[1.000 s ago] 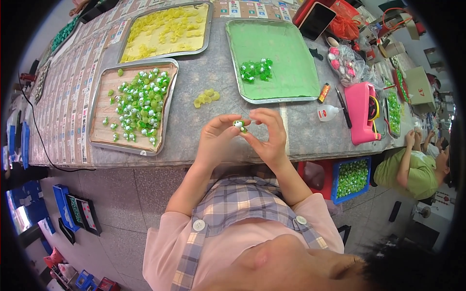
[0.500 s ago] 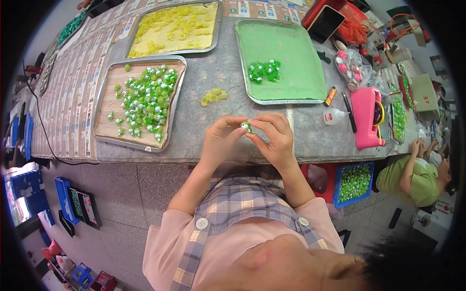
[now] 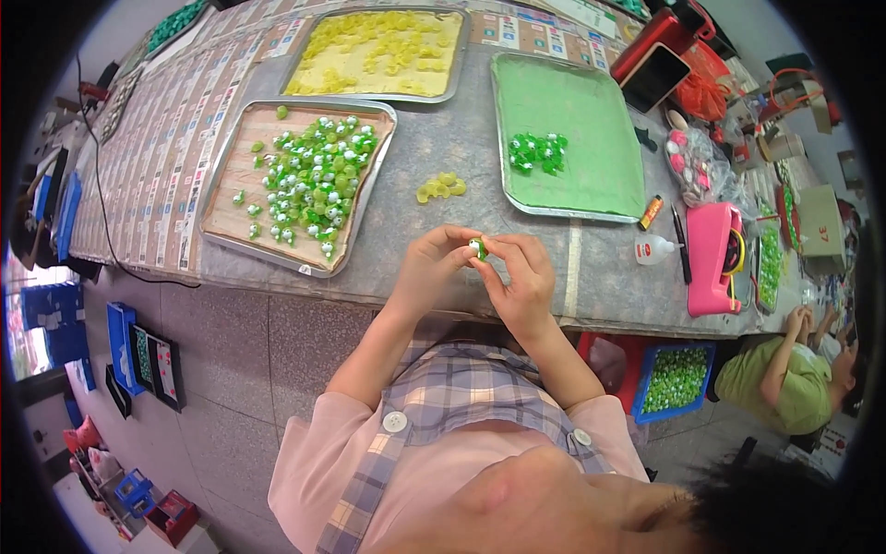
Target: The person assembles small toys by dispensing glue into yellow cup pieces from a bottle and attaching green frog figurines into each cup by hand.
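Note:
Between the fingertips of both hands, just above the table's near edge, is a small green and white figure point(image 3: 477, 247). My left hand point(image 3: 432, 268) pinches it from one side. My right hand point(image 3: 522, 282) closes thumb and fingers on its other side, and the fingers partly cover it. Past my hands lies a little heap of yellow translucent pieces point(image 3: 441, 186). To the left, a paper-lined metal tray point(image 3: 226, 217) bears many loose green and white figures point(image 3: 318, 175). A green-lined tray point(image 3: 581, 102) to the right holds a small cluster of green figures point(image 3: 538, 153).
At the back stands a tray of yellow pieces point(image 3: 378, 51). On the right are a white squeeze bottle point(image 3: 653, 248), a pink tape dispenser point(image 3: 712, 258) and a phone-like screen point(image 3: 650, 78). A blue crate of green pieces point(image 3: 675, 380) sits below the table edge, near a person in green point(image 3: 771, 383).
The whole view has shifted, so the table and trays appear farther right and lower. Both hands still pinch the little figure, which looks slightly turned.

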The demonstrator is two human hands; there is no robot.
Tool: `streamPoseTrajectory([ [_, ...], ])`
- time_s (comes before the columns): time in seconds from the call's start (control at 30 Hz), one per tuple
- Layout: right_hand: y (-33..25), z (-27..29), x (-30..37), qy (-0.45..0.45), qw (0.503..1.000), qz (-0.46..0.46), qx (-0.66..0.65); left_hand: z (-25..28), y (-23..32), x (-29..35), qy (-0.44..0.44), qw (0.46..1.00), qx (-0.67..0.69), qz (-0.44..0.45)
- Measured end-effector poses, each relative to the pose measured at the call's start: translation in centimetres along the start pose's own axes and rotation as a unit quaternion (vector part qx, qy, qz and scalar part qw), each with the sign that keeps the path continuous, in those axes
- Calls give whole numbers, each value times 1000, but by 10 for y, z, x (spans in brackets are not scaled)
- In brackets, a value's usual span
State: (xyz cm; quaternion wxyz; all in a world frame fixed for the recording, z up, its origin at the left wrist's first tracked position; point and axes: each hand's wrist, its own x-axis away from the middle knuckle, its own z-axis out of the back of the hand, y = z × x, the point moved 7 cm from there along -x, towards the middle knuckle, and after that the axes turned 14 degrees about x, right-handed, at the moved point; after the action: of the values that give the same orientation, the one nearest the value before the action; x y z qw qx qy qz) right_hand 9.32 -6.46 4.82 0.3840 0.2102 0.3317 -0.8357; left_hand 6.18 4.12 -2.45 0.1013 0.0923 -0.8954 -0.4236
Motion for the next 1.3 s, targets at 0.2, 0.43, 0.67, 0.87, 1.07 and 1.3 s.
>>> streamPoseTrajectory([
  [0.2, -10, -16, -20, -37, 997, 52, -34, 32, 35, -1, 77, 993, -43, -76],
  [0.43, 26, -55, -59, -113, 989, 88, 26, 116, 136, 11, 289, 844, -381, -241],
  [0.67, 7, -108, -51, -140, 962, 173, 161, 112, 145, 6, 318, 717, -575, -234],
  [0.87, -1, -65, -59, -75, 987, 139, 39, 69, 122, 5, 224, 839, -396, -299],
  [1.07, -11, -3, -41, 22, 993, 96, -59, 10, 14, -4, -24, 993, 112, 25],
  [1.3, 3, 4, 2, 66, 995, 73, -2, -11, -22, -1, 13, 965, 245, 93],
])
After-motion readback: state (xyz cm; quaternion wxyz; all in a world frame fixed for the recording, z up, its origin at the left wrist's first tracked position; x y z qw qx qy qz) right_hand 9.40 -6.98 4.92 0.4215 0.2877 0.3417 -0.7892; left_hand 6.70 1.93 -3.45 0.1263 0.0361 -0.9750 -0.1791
